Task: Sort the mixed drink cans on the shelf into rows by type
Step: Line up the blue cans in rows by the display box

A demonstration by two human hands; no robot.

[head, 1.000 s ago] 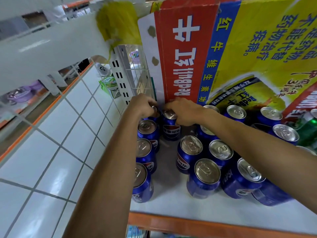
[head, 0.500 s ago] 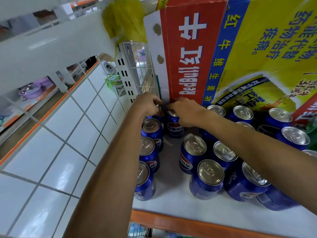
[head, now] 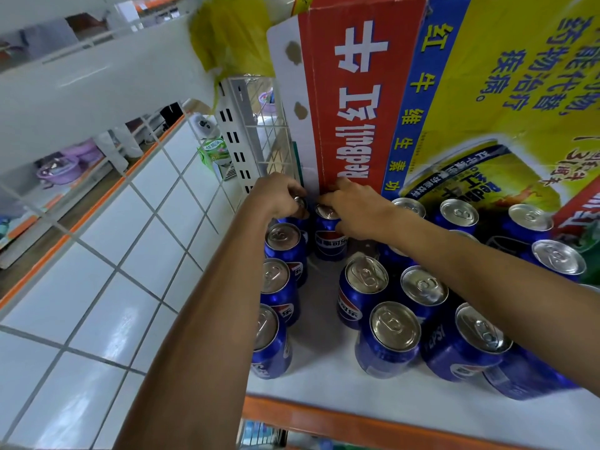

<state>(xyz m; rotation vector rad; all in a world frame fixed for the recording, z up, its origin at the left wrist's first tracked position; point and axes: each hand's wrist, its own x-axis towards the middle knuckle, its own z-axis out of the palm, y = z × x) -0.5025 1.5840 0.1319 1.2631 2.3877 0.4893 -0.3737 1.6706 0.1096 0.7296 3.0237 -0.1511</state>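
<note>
Blue Pepsi cans stand on a white shelf (head: 321, 362). One row of cans (head: 276, 287) runs along the shelf's left edge toward the back. My left hand (head: 279, 194) grips the top of the rearmost can in that row (head: 300, 203), mostly hidden under my fingers. Beside it, my right hand (head: 352, 209) holds the top of a second Pepsi can (head: 329, 243) at the back. A loose cluster of Pepsi cans (head: 393, 336) stands to the right under my right forearm.
A big Red Bull carton (head: 422, 102) stands upright behind the cans. A white wire divider (head: 256, 131) closes the shelf's left end. A green can (head: 592, 235) shows at the far right edge. The orange shelf lip (head: 341, 420) is nearest me; tiled floor lies left.
The view has shifted slightly. Both hands stay at the back on the same two cans, barely moved.
</note>
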